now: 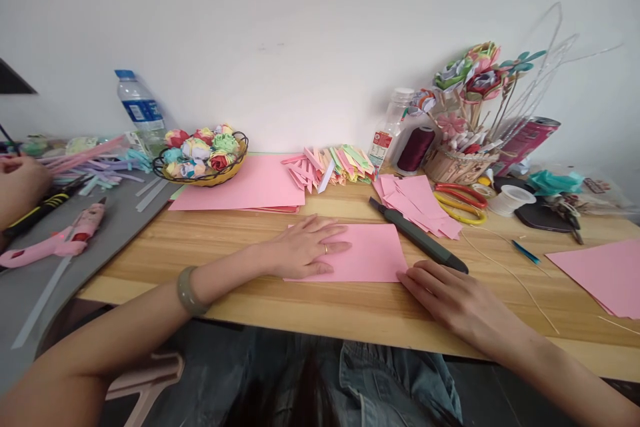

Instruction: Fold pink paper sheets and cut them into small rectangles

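A folded-looking pink sheet of paper (373, 253) lies flat on the wooden table in front of me. My left hand (310, 247) rests flat on its left part with the fingers spread. At the sheet's lower right corner is my right hand (440, 290), its fingers pressed together on the paper's edge; the thumb is mostly hidden. Just beyond that hand a dark green utility knife (423, 239) lies diagonally. Its tip is close to a pile of cut pink paper pieces (415, 203).
A basket of paper flowers (235, 170) stands on pink sheets (250, 190) at the back left. Further left are a water bottle (143, 110), a pink glue gun (65, 240) and another person's hand (23, 183). Scissors (463, 203) and a white spool (511, 200) lie right.
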The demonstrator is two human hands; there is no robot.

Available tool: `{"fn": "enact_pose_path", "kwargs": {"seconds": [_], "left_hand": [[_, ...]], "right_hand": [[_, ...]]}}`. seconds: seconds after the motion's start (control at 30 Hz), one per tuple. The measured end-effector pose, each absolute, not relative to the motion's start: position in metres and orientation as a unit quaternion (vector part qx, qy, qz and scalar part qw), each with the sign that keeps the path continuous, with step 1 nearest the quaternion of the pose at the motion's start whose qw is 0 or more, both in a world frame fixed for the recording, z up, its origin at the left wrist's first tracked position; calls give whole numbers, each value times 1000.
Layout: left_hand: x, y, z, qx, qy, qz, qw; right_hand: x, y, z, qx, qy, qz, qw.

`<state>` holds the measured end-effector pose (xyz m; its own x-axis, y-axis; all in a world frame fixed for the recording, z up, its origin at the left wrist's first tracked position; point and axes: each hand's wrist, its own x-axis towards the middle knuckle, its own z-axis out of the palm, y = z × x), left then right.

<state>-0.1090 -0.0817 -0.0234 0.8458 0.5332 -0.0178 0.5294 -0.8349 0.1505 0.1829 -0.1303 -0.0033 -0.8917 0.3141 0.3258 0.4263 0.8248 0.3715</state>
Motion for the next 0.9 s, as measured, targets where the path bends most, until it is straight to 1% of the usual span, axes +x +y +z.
{"fn": "enact_pose_path", "kwargs": {"seconds": [0.5, 0.73, 0.9], "left_hand": [[-105, -88, -16, 948, 290, -16, 126], [-106, -87, -20, 944, 298, -2, 143], [-104, -86, -24, 943, 301, 12, 139]], "right_hand": [[187, -130, -6, -198, -953, -199, 116], [190, -126, -4, -161, -947, -238, 143], [193, -127, -8, -171, -939, -252, 158]]}}
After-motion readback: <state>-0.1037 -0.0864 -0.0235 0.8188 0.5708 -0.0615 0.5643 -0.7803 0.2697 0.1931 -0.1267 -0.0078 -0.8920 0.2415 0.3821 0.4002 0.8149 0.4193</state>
